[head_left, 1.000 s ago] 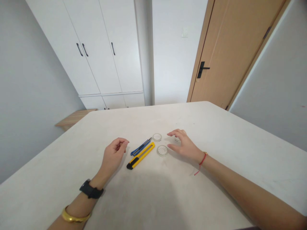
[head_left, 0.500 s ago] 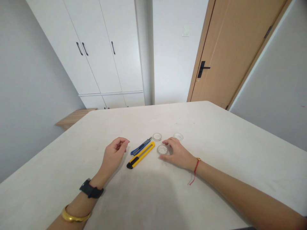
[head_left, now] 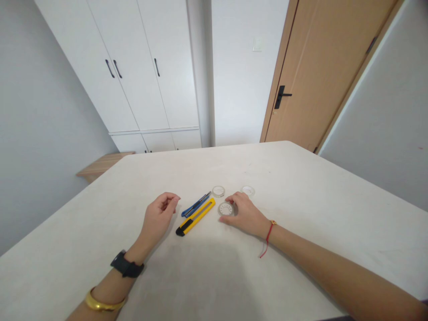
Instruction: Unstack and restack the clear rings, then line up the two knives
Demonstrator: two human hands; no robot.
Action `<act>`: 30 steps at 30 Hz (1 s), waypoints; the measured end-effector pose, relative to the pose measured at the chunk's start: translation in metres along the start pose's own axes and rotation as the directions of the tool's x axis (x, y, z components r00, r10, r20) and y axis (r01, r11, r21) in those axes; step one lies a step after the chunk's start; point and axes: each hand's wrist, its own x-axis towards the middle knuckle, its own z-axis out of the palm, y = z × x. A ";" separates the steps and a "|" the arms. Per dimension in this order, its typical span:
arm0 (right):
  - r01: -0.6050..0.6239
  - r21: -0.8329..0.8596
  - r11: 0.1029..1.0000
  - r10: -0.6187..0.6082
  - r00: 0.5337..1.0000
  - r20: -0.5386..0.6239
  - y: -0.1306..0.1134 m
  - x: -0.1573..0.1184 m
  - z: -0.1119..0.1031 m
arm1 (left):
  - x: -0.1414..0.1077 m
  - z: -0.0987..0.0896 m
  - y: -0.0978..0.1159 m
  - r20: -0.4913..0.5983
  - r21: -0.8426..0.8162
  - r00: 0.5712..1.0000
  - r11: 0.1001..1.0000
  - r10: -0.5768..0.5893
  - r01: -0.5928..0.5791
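Note:
My right hand (head_left: 244,209) has its thumb and fingers around the near and far edges of a roll of clear tape (head_left: 225,208), which lies flat on the table. Loosely curled, my left hand (head_left: 162,209) rests left of the knives and shows nothing in its fingers. Between the hands lie a yellow utility knife (head_left: 197,216) with a black end and, just beyond it, blue utility knives (head_left: 195,206) side by side. A second tape roll (head_left: 218,191) sits past the knife tips. A third tape roll (head_left: 248,191) is partly behind my right hand.
The pale table (head_left: 214,276) stretches to a far edge in front of white cabinets (head_left: 160,98). A wooden door (head_left: 321,71) stands at the far right, and a low wooden shelf (head_left: 103,165) is beyond the table's left edge.
My right hand has shifted slightly left, closing in around the near tape roll. My left hand, the knives and the other rolls have stayed put.

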 end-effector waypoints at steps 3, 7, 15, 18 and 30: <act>0.007 -0.008 1.000 -0.007 1.000 -0.007 0.000 0.000 0.000 | 0.000 0.000 0.000 0.001 0.005 1.000 1.000 -0.003 0.003; 0.023 -0.020 1.000 -0.023 1.000 -0.013 0.001 0.001 0.000 | 0.000 0.001 0.001 0.006 0.006 1.000 1.000 0.002 -0.002; 0.026 -0.026 0.999 -0.026 1.000 -0.015 0.000 0.001 0.002 | -0.001 0.000 0.002 0.007 0.013 1.000 1.000 0.007 -0.007; 0.029 0.014 0.999 -0.029 0.999 -0.033 0.000 0.002 0.000 | 0.000 0.000 0.001 0.003 0.016 1.000 1.000 0.008 -0.008; 0.049 0.043 0.998 -0.037 0.971 -0.235 0.060 0.023 -0.060 | -0.001 0.001 0.001 0.008 0.020 1.000 1.000 0.007 -0.007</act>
